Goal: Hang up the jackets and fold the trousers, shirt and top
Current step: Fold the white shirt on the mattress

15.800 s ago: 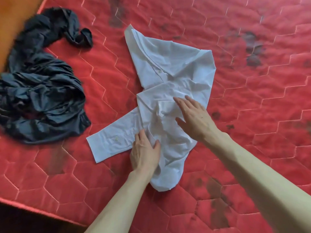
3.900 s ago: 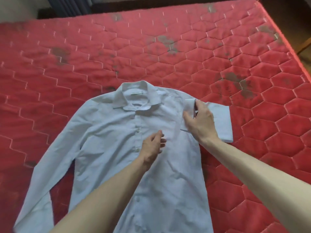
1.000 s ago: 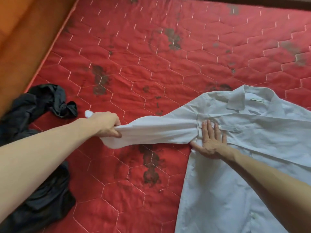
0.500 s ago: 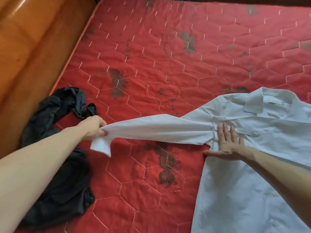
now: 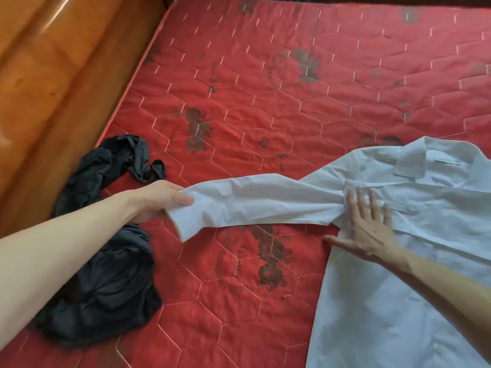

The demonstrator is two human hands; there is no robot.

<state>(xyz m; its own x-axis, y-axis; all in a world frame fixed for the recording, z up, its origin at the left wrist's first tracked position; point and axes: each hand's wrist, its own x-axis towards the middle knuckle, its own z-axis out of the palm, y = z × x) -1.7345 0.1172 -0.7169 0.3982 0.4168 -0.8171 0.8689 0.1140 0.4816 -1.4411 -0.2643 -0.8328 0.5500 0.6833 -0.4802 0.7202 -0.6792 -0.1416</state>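
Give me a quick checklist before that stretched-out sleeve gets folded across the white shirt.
1. Sleeve end gripped: ok. The left hand pinches the cuff of the long white cotton sleeve.
2. Shoulder anchored: ok. The right hand presses flat, fingers straight, where the sleeve meets the white button-up shirt.
3. Sleeve pulled straight: ok, though lightly wrinkled, with the cuff corner drooping.
4. Shirt lying face up and flat: ok for the visible part; its right side and hem are out of view, cannot tell.
5. Fold path free: ok. The crumpled dark garment lies apart on the red quilted mattress, left of the sleeve.
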